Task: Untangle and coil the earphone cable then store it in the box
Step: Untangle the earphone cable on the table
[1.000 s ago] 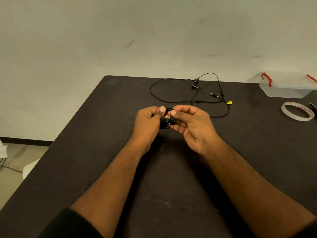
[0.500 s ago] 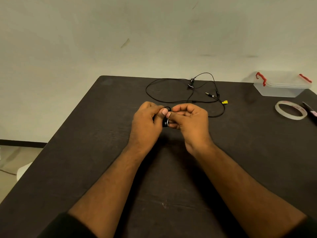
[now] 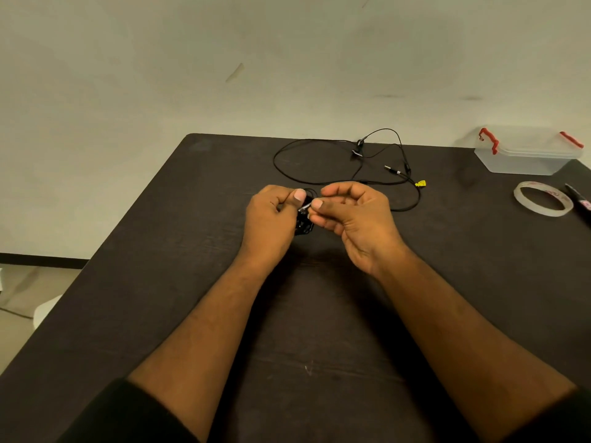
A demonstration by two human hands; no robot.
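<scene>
While the left hand (image 3: 270, 219) gripped the coiled bundle (image 3: 303, 223) just above the desk (image 3: 160, 251) to stop it unwinding, the right hand (image 3: 355, 215) pinched its plug end (image 3: 305, 206), prob. to tuck it. Second earphone cable (image 3: 319, 180) lay loose behind; box (image 3: 524, 156) shut, far right.

- Left hand (image 3: 271, 215) and right hand (image 3: 355, 215) pinch a coiled black earphone bundle (image 3: 303, 222) between them.
- Loose earphone cable (image 3: 348, 164) lies just beyond the hands.
- Clear box (image 3: 524, 155) sits far right of the hands.
</scene>
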